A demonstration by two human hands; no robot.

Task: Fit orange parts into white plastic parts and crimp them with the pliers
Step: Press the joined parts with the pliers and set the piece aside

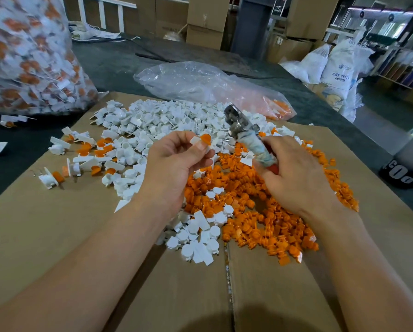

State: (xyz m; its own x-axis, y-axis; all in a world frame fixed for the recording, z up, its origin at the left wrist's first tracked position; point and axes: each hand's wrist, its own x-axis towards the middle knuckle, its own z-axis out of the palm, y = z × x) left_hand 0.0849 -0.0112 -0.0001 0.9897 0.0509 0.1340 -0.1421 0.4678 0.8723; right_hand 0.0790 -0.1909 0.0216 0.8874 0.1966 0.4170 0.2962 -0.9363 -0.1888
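Observation:
My left hand (pixel 174 161) pinches a white plastic part with an orange part set in it (pixel 203 140), held up above the piles. My right hand (pixel 294 173) grips the wrapped handles of the pliers (pixel 242 127), whose metal jaws point up and away, just right of the held part. A heap of loose white parts (pixel 152 125) covers the far middle of the cardboard (pixel 57 236). A heap of loose orange parts (pixel 260 212) lies under and around my right hand. Several joined white-and-orange pieces (pixel 85 154) lie scattered at the left.
A big clear bag of finished pieces (pixel 25 53) stands at the far left. A crumpled clear bag with orange parts (pixel 212 85) lies behind the piles. Cardboard boxes (pixel 207 20) and white sacks (pixel 339 65) stand at the back. The cardboard's seam (pixel 229 283) runs toward me.

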